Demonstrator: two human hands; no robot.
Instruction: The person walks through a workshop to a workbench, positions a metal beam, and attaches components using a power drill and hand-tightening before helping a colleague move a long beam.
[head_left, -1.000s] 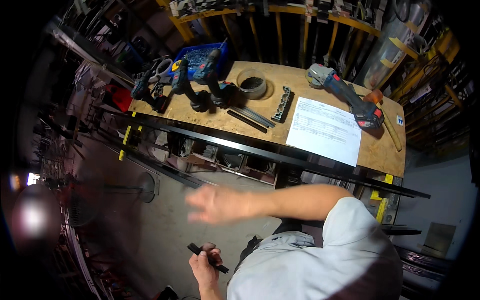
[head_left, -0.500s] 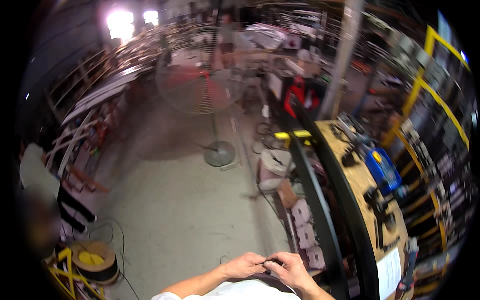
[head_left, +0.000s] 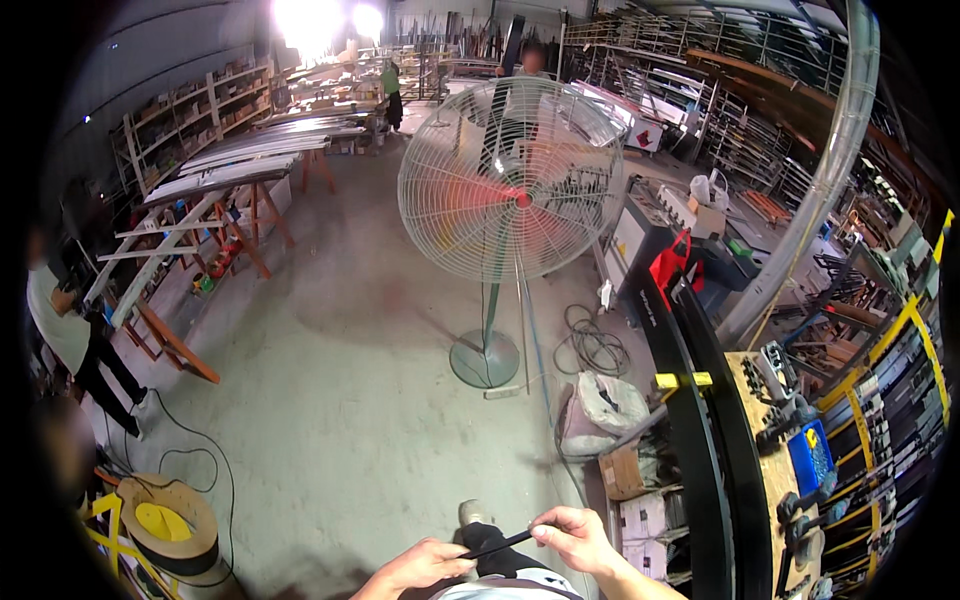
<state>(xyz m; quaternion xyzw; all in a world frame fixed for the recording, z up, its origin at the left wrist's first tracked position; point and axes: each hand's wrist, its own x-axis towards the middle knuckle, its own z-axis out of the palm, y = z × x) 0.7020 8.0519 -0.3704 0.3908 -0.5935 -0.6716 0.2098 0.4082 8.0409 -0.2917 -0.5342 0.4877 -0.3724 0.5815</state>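
Note:
Low in front of my body, a thin black strip (head_left: 500, 544) is stretched between my two hands. My left hand (head_left: 430, 563) is closed on its left end, while my right hand (head_left: 574, 537) pinches the other end between thumb and fingers. The strip tilts slightly upward to the right and looks narrow and flexible. Its exact kind is too small to make out. Just behind it are my dark trouser leg and one shoe (head_left: 470, 512).
Two long black beams (head_left: 697, 450) lie on my right beside a wooden bench (head_left: 745, 375) with clamps and a blue bin (head_left: 810, 457). A large fan (head_left: 520, 200) stands ahead. At left are a cable spool (head_left: 195, 505), loose cords and a person (head_left: 65, 320); others stand farther back.
My hands have drawn apart, and the black strip now shows between them; before, they were together around a small dark thing. My view has turned left, moving the fan and beams rightward.

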